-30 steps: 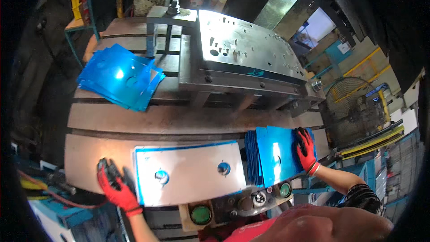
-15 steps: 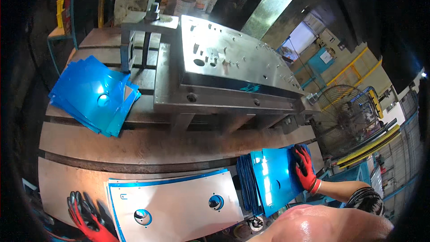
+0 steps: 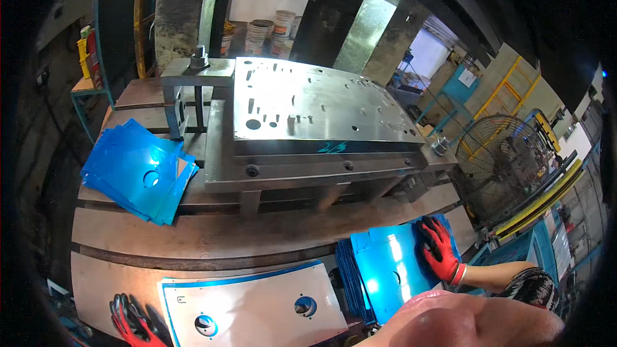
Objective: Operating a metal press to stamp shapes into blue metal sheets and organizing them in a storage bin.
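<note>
Both my hands wear red work gloves with black palms and fingers. My left hand (image 3: 136, 322) is open, its fingers spread on the metal bed at the left edge of a stack of pale metal sheets (image 3: 257, 305). Those sheets have blue edges and two round cut-outs. On the right, a stack of blue film-covered sheets (image 3: 379, 263) leans in a slightly fanned pile. My right hand (image 3: 441, 252) lies open and flat on its top sheet near the right side, fingers pointing away from me. Part of the stack's near end is hidden.
A heavy steel die (image 3: 321, 106) with holes and pins stands on the slotted press bed (image 3: 257, 234). More blue sheets (image 3: 135, 170) lie piled at its left. A bolted clamp (image 3: 198, 67) holds the die's left side. A caged fan (image 3: 495, 157) stands at right; buckets (image 3: 283, 24) sit behind.
The view has tilted up, so the die, sheets and bed appear lower. Both hands stay in about the same places beside and on their stacks.
</note>
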Demonstrator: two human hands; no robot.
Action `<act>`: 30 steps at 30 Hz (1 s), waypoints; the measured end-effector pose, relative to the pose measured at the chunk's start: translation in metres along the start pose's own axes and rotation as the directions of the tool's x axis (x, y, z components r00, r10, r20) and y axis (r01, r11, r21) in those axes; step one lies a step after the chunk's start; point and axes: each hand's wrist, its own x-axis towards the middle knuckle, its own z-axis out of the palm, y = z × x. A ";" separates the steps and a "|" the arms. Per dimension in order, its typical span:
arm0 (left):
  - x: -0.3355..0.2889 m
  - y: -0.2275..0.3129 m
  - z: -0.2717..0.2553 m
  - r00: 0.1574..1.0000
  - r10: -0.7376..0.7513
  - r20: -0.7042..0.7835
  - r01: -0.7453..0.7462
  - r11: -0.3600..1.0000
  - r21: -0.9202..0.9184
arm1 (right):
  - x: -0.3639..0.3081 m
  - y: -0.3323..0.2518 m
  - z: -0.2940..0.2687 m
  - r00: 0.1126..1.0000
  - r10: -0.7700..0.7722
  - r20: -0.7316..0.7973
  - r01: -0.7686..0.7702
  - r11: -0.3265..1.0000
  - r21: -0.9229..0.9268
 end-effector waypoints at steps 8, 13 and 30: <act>-0.021 -0.009 -0.016 0.985 -0.120 -0.126 0.143 0.971 0.192 | -0.001 -0.006 0.016 0.993 -0.107 -0.047 0.111 0.987 0.112; -0.003 -0.005 -0.008 0.977 -0.158 -0.144 0.161 0.987 0.008 | 0.001 0.030 0.015 0.974 -0.184 -0.131 0.199 0.974 0.109; 0.197 0.122 -0.320 0.706 0.585 -0.399 0.022 0.545 0.838 | 0.003 0.060 0.047 0.966 -0.132 -0.222 0.129 0.991 -0.027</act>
